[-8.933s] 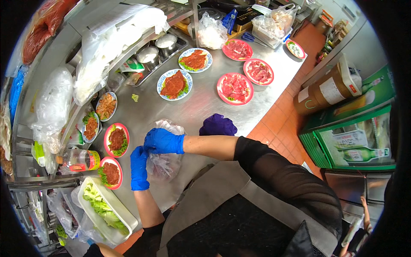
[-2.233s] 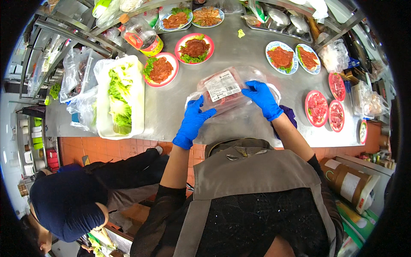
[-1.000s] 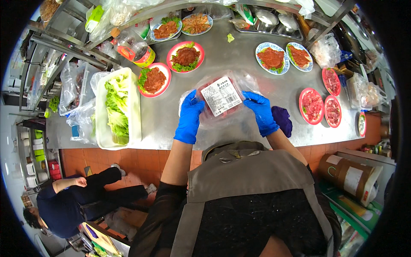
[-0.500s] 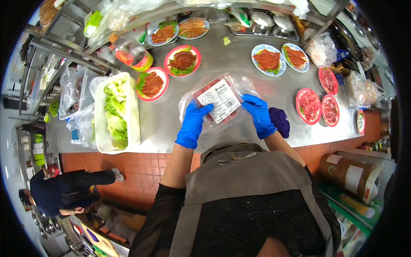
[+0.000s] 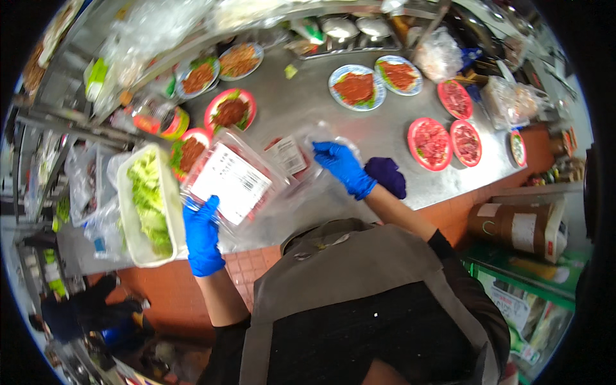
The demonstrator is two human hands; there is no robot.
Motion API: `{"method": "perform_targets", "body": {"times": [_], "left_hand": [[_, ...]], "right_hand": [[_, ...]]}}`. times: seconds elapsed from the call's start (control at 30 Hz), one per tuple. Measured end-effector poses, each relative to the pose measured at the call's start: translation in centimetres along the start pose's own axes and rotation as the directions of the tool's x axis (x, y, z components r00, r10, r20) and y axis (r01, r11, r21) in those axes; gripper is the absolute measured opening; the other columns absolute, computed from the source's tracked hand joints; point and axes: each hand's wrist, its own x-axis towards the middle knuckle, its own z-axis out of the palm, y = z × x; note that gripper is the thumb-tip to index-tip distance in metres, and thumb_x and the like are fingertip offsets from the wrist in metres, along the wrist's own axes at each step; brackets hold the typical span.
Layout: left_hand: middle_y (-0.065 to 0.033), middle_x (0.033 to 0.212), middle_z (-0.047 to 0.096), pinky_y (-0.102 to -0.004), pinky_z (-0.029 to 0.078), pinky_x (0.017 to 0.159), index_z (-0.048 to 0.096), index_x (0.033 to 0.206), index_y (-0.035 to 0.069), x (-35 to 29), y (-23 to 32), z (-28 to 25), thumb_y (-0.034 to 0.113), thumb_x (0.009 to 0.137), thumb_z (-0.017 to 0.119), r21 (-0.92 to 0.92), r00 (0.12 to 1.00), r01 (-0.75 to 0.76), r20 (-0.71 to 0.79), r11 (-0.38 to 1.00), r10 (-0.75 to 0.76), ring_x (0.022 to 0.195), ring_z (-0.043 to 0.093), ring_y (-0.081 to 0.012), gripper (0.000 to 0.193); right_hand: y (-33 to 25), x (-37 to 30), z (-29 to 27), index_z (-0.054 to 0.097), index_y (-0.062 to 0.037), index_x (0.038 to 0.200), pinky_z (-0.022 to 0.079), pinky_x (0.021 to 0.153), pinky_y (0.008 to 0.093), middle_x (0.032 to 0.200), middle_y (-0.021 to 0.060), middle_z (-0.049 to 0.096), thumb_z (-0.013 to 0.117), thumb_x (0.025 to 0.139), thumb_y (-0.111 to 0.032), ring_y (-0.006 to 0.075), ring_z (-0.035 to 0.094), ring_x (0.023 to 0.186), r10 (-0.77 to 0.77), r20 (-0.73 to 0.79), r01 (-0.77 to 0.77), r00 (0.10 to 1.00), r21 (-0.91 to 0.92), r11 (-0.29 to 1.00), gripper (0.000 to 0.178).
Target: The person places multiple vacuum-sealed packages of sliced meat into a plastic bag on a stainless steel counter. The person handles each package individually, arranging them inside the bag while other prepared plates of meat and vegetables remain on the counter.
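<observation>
My left hand (image 5: 203, 237), in a blue glove, grips the near edge of a clear meat pack (image 5: 253, 163) with a large white label. This pack is raised and tilted over the left part of the steel table. A second labelled meat pack (image 5: 287, 156) lies just right of it, among loose clear film. My right hand (image 5: 345, 169), also blue-gloved, has its fingers pressed together on the clear plastic bag (image 5: 350, 144) around that second pack. What exactly the fingertips pinch is hard to make out. A purple cloth (image 5: 386, 178) lies right beside my right wrist.
A white tub of lettuce (image 5: 168, 224) stands at the left, near a bottle (image 5: 154, 119). Plates of red marinated meat (image 5: 230, 112) sit at the back; pink plates of raw meat (image 5: 429, 144) are at the right. A person (image 5: 77, 314) is at lower left.
One meat pack has come apart from the other and moved left and up in my left hand. My right hand remains by the bag. The whole view has shifted and turned.
</observation>
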Motion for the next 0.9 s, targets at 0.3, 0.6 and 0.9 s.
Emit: {"method": "perform_targets", "body": {"times": [0.3, 0.6, 0.9], "left_hand": [[-0.0101, 0.108, 0.057, -0.0307, 0.045, 0.083, 0.047, 0.118, -0.001, -1.0, -7.3, -16.5, -0.003, 0.076, 0.059, -0.06, 0.951, 0.202, -0.227, 0.978, -0.21, 0.095, 0.056, -0.0192, 0.043], [-0.0123, 0.103, 0.057, -0.0304, 0.046, 0.073, 0.05, 0.11, -0.003, 0.7, -11.3, -18.9, 0.004, 0.071, 0.066, 0.372, 0.897, 0.327, -0.41, 0.869, -0.162, 0.086, 0.057, -0.0205, 0.043], [-0.0136, 0.102, 0.056, -0.0311, 0.041, 0.084, 0.052, 0.111, 0.001, -2.2, -6.1, 2.5, 0.009, 0.085, 0.048, 0.534, 0.969, -0.246, 0.14, 0.809, 0.203, 0.092, 0.055, -0.0235, 0.028]], "right_hand": [[-1.2, 3.6, 1.2, 0.059, -0.0028, 0.073, 0.042, 0.06, 0.0401, 0.073, 0.0189, 0.058, 0.064, 0.07, -0.029, 0.0353, 0.055, 0.067, 0.035, 0.192, 0.091, 0.981, -0.612, 0.786, 0.027], [0.0, 3.3, 1.6, 0.058, -0.0002, 0.074, 0.041, 0.058, 0.0333, 0.069, 0.0182, 0.057, 0.064, 0.072, -0.015, 0.0272, 0.053, 0.06, 0.045, 0.182, 0.027, 0.982, -0.376, 0.926, 0.016], [-4.9, 3.8, 2.9, 0.058, 0.0047, 0.096, 0.045, 0.061, 0.027, 0.078, 0.0078, 0.062, 0.065, 0.072, -0.016, 0.0133, 0.055, 0.066, 0.36, 0.125, -0.327, 0.924, -0.227, 0.917, 0.032]]}}
